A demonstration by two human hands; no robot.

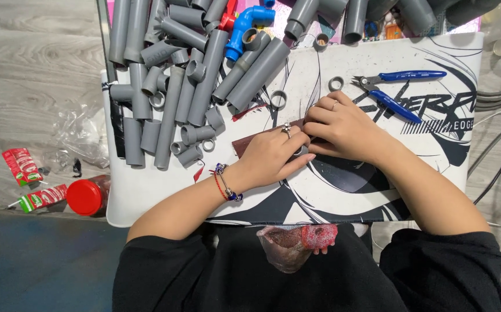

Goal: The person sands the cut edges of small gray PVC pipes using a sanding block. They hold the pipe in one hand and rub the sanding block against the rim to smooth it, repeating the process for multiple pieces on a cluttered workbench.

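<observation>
My left hand and my right hand meet over the middle of a white printed mat. Both press down on a dark reddish-brown sheet, possibly sandpaper, lying on the mat. A small grey pipe ring peeks out between the left fingers and the sheet. The left hand wears a ring and a red and blue beaded bracelet. What lies under the right palm is hidden.
Several grey pipe pieces and fittings are heaped at the mat's left. A blue elbow pipe lies at the top. Blue-handled cutters and loose grey rings lie right of the heap. A red-lidded jar stands on the floor.
</observation>
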